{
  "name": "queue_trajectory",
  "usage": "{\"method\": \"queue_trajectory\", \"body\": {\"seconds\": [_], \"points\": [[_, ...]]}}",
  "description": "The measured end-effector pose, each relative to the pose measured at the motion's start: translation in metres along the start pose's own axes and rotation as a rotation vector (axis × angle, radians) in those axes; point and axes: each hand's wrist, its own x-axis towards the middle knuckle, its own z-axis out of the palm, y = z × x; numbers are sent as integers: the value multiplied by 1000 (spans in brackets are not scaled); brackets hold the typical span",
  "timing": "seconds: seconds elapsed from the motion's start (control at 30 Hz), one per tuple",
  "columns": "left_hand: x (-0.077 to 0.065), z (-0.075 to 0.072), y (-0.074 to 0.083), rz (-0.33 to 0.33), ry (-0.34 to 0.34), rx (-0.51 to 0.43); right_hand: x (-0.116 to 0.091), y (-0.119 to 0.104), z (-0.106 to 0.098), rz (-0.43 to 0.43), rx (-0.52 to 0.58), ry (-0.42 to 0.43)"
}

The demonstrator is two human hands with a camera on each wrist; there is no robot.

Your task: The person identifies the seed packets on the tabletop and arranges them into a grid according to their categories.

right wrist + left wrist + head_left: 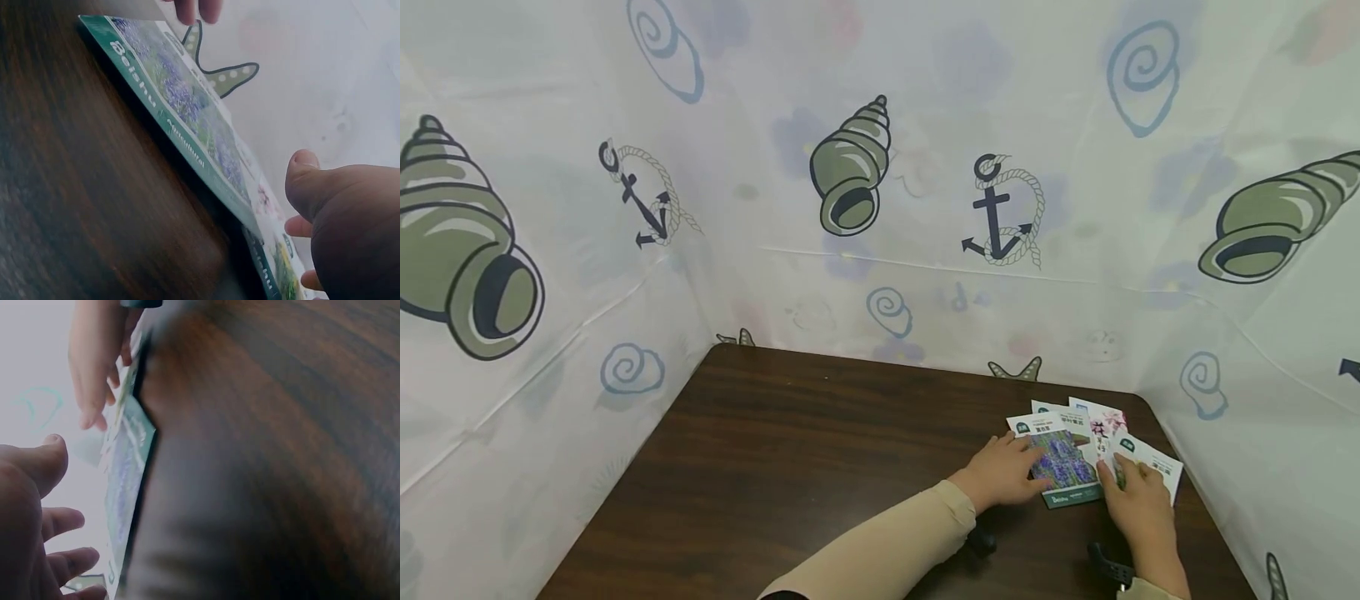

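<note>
Several seed packets lie overlapping in a loose fan on the dark wooden table point(820, 450). Frontmost is a packet with purple flowers and a green lower band point(1067, 467); in the right wrist view, "Beishu" reads along the band of this purple-flower packet point(187, 100). My left hand point(1003, 473) is at its left edge, fingers spread. My right hand point(1142, 508) is over the rightmost packet point(1163, 463), thumb and fingers apart and loosely bent, hiding much of its picture. Behind are a pink-blossom packet point(1103, 423) and a white-topped packet point(1070, 417), both partly covered.
A white curtain point(925, 275) printed with shells and anchors surrounds the table's back and sides. The packets lie near the table's right edge, close to the back corner. Dark straps point(1108, 567) circle the wrists.
</note>
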Motion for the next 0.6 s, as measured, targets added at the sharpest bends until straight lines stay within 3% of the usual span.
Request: {"method": "queue_trajectory", "body": {"seconds": [0.4, 0.6], "points": [[5, 11, 9, -28, -53, 8, 2, 3, 3, 75, -3, -32], [6, 11, 11, -46, -64, 1, 1, 4, 0, 45, 3, -35]]}}
